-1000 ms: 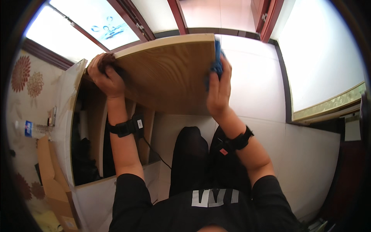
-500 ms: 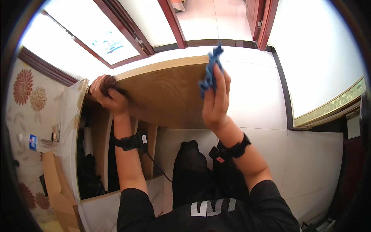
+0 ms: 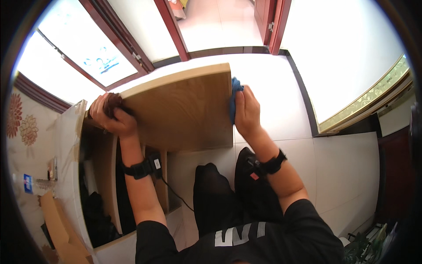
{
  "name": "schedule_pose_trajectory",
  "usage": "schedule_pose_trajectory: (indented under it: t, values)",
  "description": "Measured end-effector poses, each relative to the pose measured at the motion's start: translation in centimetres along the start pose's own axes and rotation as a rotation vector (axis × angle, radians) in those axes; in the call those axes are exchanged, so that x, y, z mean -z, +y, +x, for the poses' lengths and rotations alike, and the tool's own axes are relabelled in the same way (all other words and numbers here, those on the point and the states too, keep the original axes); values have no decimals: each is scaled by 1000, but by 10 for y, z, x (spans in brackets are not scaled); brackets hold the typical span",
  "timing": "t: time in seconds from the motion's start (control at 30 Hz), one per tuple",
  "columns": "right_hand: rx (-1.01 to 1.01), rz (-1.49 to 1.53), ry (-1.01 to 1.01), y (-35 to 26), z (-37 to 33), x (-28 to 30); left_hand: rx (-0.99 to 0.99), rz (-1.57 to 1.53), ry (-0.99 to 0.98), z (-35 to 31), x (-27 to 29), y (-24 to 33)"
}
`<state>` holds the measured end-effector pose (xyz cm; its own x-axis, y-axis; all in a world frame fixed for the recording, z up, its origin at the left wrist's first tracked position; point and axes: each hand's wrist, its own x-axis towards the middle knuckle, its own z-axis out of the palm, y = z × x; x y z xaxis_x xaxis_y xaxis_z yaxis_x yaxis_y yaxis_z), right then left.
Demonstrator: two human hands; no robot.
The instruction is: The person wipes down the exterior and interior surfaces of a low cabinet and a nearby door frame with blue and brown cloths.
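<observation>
Door (image 3: 184, 105) of pale brown wood, held between the person's two hands and standing out to the right from the open cabinet (image 3: 70, 163), over the tiled floor (image 3: 279, 101). The top edge runs from the left hand (image 3: 115, 116) toward the far right; the right edge comes down from the far right corner toward the near side. Foreshortening hides which side is the longer. The right hand (image 3: 247, 110) is just beside the right edge and nearer to it than the left; it lies to the right of the door, partly closed, with a crumpled blue cloth (image 3: 233, 110) gripped and pressed between hand and edge. The left hand is curled over the left end of the top edge, closed around a dark brown cloth (image 3: 113, 103), its thumb toward the door's broad face; the fingertips beneath cannot be made out. The broad face turns toward the person and looks flat and smooth, with darker, curving grain lines; the narrow top edge is paler and plain. The lower part is slightly blurred, and the join with the cabinet is hidden.
</observation>
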<state>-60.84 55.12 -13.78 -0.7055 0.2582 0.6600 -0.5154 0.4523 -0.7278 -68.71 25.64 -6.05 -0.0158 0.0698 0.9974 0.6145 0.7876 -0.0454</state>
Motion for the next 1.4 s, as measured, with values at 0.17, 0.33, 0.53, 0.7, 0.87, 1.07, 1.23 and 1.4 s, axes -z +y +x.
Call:
schedule_pose_trajectory:
  t: [0.17,0.33,0.53,0.7,0.87,1.07,1.23,1.4]
  values:
    - [-21,412,196,-24,7,-3,-45,11,-15,8,8,3]
    - [570,-318,48,-89,69,-12,40,-48,17,-1,0,3]
    - [589,-221,109,-70,63,0,-73,36,-6,7,9,-2]
    - [33,159,60,-68,49,-9,-93,43,-45,5,11,-11]
    - [41,187,194,-67,38,-19,-40,10,20,3,7,-1]
    - [-140,158,248,-38,10,-28,-94,70,-9,5,11,-8]
    - [-53,162,226,-6,-30,-36,-114,63,-9,6,10,-5]
    - [417,-103,272,-64,56,-25,-129,77,-35,7,10,-6]
